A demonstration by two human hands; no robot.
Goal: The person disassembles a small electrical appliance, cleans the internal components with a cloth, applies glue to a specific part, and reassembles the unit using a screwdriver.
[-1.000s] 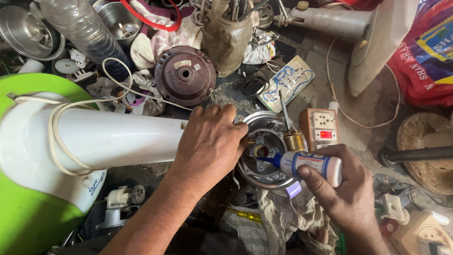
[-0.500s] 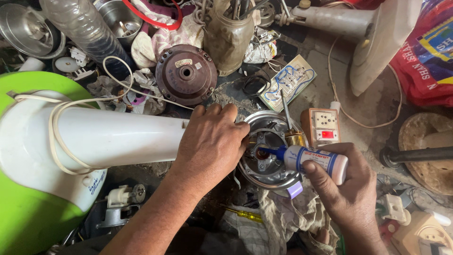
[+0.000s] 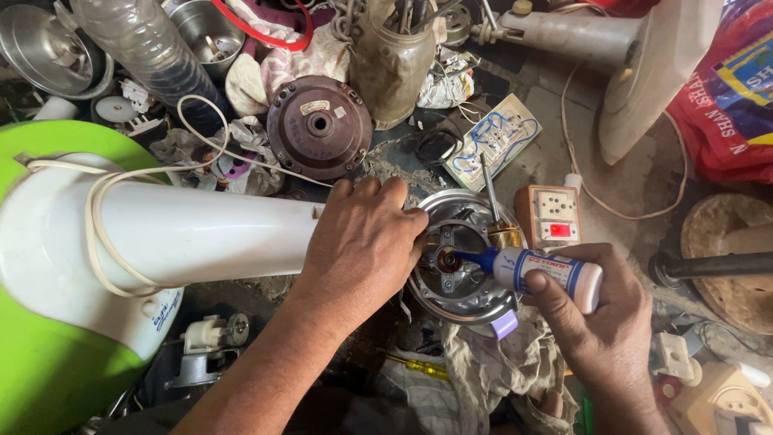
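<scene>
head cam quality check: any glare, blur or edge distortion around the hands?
Head view: sharp and evenly lit, no motion blur on the left hand or right hand; soft glare along the white tube and the silver housing rim; housing interior is shadowed, so the bottle's blue nozzle tip is hard to read; wide-angle stretch at the edges, plain on the green base.

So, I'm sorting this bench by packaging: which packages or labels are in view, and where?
Small tube: right hand, white, blue label, blue nozzle.
Bag: top right, red, blue-yellow panel.
Sticker: pale, on brown motor cover, top centre.
</scene>
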